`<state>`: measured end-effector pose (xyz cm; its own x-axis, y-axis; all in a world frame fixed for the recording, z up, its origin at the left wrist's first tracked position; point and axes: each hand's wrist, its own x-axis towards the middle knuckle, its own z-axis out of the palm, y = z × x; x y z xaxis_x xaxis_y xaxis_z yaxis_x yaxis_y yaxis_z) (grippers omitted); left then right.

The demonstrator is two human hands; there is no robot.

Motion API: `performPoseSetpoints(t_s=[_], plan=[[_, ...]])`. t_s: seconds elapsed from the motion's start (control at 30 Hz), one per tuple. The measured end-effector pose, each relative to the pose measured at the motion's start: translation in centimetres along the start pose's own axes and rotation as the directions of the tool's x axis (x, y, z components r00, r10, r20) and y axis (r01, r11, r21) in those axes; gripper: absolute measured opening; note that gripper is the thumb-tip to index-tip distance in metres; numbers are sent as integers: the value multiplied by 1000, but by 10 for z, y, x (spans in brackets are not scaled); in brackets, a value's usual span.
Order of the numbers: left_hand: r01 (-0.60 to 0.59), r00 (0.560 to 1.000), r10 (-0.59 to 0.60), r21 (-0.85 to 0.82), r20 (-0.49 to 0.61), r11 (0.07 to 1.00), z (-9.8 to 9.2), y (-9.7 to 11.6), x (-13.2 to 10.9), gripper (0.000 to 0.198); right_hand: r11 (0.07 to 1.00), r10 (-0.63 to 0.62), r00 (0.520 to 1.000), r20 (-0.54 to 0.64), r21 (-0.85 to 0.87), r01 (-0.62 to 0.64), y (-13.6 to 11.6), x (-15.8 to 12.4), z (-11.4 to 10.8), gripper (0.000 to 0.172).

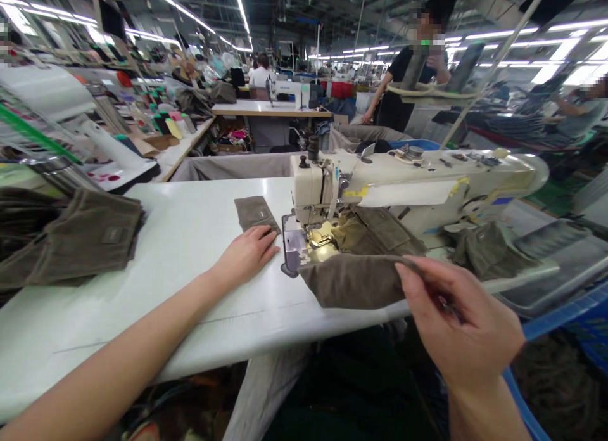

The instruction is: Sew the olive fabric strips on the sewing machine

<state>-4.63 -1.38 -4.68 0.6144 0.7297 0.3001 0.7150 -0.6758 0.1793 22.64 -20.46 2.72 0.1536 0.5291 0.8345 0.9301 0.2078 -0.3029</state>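
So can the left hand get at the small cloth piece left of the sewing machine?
Likely yes: the left hand seems to touch the small cloth piece at its near edge, with nothing visibly blocking.

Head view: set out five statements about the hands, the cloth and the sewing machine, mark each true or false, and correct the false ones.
1. The right hand pinches a large olive-brown fabric piece. True.
2. The left hand lies palm down, fingers at a small, flat olive-brown fabric piece. True.
3. The needle area of the cream metal sewing machine is dark. False: yellowish light shines there.
4. The folded olive-brown fabric stack touches the left hand. False: it lies apart.
5. A blue plastic basket shows at the right edge. True.
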Motion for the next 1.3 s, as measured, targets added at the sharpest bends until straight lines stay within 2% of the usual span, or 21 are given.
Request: performPoseSetpoints(t_s=[0.07, 0.13, 0.17, 0.2, 0.23, 0.3, 0.33, 0.4, 0.43, 0.47, 0.53, 0.57, 0.63, 0.7, 0.73, 0.77, 0.83, 0.97, 1.07, 1.17, 1.3], plan=[[147, 989, -150, -141, -9, 979, -16, 14, -18, 54, 999, -28, 1000, -5, -16, 28, -2, -3, 1, 16], [389, 921, -349, -412, 172, 824, -31, 42, -34, 67, 993, -116, 993, 7, -10, 116, -6, -6, 2, 24], [522, 852, -354, -572, 387, 632, -37, 58, -41, 75, 983, -181, 983, 31, 16, 181, -8, -6, 2, 28], [632, 772, -223, -678, 596, 376, -41, 73, -45, 83, 967, -253, 965, 67, 58, 250, -12, -7, 3, 31], [694, 719, -74, -709, 691, 120, -44, 86, -48, 86, 940, -331, 938, 103, 116, 319, -15, -8, 3, 31], [683, 721, 90, -682, 687, -263, -44, 103, -49, 78, 869, -471, 867, 165, 254, 424, -24, -12, 4, 26], [631, 750, 68, -681, 658, -372, -41, 106, -47, 67, 834, -519, 832, 196, 327, 444, -28, -15, 5, 22], [514, 786, -78, -720, 613, -466, -35, 107, -42, 38, 796, -543, 802, 248, 455, 399, -33, -25, 9, 16], [473, 787, -146, -738, 600, -481, -32, 106, -39, 28, 800, -508, 817, 271, 499, 332, -33, -30, 12, 16], [442, 784, -194, -750, 590, -493, -30, 104, -37, 24, 822, -429, 854, 293, 520, 235, -31, -36, 16, 19], [404, 789, -225, -758, 572, -513, -27, 104, -35, 22, 868, -123, 930, 346, 492, -68, -24, -46, 26, 28], [395, 794, -224, -760, 565, -517, -27, 105, -35, 20, 851, 71, 918, 390, 457, -260, -19, -49, 32, 33], [383, 800, -238, -775, 550, -503, -28, 107, -36, 19, 687, 343, 757, 556, 401, -606, -11, -56, 45, 41], [372, 803, -269, -800, 531, -470, -29, 104, -35, 21, 481, 389, 551, 738, 348, -805, -7, -62, 56, 41], [367, 807, -282, -814, 519, -450, -29, 99, -33, 23, 417, 377, 478, 793, 316, -852, -7, -66, 59, 39], [367, 810, -292, -828, 509, -423, -30, 93, -30, 25, 388, 373, 434, 820, 287, -876, -8, -69, 62, 38], [413, 809, -293, -847, 510, -336, -32, 75, -19, 25, 404, 386, 407, 828, 245, -881, -11, -74, 65, 36], [616, 767, -268, -786, 583, 55, -36, 42, 10, 26, 475, 345, 417, 841, 226, -851, -20, -77, 64, 32], [646, 763, -284, -701, 581, 301, -32, 30, 28, 28, 561, 321, 496, 806, 260, -786, -24, -79, 62, 29], [596, 802, -318, -656, 505, 462, -22, 29, 38, 23, 631, 290, 594, 750, 317, -708, -26, -82, 61, 26], [538, 841, -301, -634, 450, 555, -11, 32, 44, 17, 630, 387, 565, 729, 239, -739, -27, -89, 62, 34]])
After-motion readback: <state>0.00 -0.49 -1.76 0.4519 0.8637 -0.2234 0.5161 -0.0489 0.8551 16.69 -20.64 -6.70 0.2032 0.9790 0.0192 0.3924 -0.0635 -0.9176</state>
